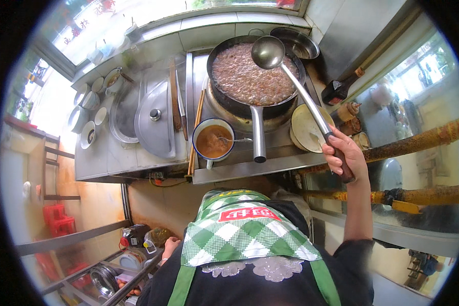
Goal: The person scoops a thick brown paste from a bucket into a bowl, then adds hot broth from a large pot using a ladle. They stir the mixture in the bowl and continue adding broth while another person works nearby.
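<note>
My right hand [344, 155] grips the dark handle of a steel ladle [267, 53]. The ladle's round bowl hangs over the far right part of a wok [257, 130]. Brown, bubbling liquid with small bits [248, 74] fills the wok, which rests on a stove burner. In front of it, to the left, stands a white enamel mug [209, 164] with brown sauce and a metal spoon [243, 140] inside. A pale bowl [302, 124] sits partly under the ladle's shaft. Low at my left side, my left hand [171, 245] is partly hidden by my body, near an oil jug [158, 236].
Wooden chopsticks [197, 130] lie left of the mug. Further left are a steel lid [155, 132] partly over a steaming pot [125, 126] and several small bowls [87, 134]. At right stand a dark sauce bottle [338, 88], smaller jars [346, 111] and a yellow pipe [417, 141].
</note>
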Motion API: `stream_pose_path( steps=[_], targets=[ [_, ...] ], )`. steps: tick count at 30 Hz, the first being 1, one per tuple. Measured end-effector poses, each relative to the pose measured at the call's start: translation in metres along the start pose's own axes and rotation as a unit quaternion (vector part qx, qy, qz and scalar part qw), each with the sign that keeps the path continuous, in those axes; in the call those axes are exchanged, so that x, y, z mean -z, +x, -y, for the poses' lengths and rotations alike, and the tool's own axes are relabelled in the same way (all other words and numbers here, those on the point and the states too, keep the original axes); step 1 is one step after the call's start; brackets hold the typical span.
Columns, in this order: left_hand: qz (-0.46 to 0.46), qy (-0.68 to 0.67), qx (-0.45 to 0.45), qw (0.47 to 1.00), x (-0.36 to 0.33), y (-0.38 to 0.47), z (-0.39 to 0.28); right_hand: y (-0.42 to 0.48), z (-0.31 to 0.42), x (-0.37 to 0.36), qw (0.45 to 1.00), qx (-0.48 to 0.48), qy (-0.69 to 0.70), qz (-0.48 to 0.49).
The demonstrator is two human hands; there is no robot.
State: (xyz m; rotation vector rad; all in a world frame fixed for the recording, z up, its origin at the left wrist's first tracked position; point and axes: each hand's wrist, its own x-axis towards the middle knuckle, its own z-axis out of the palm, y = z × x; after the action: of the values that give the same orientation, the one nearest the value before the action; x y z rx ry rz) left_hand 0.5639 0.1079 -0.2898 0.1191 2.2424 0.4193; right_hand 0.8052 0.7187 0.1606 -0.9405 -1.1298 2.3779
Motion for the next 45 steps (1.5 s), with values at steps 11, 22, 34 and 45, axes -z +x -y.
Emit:
stream_pose_path(
  steps=[11, 22, 34, 45],
  targets=[
    [-0.03, -0.089, -0.007, 0.996, 0.058, -0.062, -0.137, 0.012, -0.008, 0.011, 0.984, -0.084, 0.153, 0.04],
    [0.006, -0.209, 0.054, 0.976, 0.011, -0.035, -0.089, 0.02, 0.001, 0.026, 0.976, -0.111, 0.178, 0.06],
    [-0.015, -0.233, 0.053, 0.971, -0.043, -0.011, -0.025, 0.035, 0.007, 0.047, 0.957, -0.139, 0.237, 0.095],
    [-0.003, -0.206, 0.054, 0.977, -0.031, -0.034, -0.077, 0.037, 0.014, 0.046, 0.949, -0.138, 0.265, 0.104]
  ],
)
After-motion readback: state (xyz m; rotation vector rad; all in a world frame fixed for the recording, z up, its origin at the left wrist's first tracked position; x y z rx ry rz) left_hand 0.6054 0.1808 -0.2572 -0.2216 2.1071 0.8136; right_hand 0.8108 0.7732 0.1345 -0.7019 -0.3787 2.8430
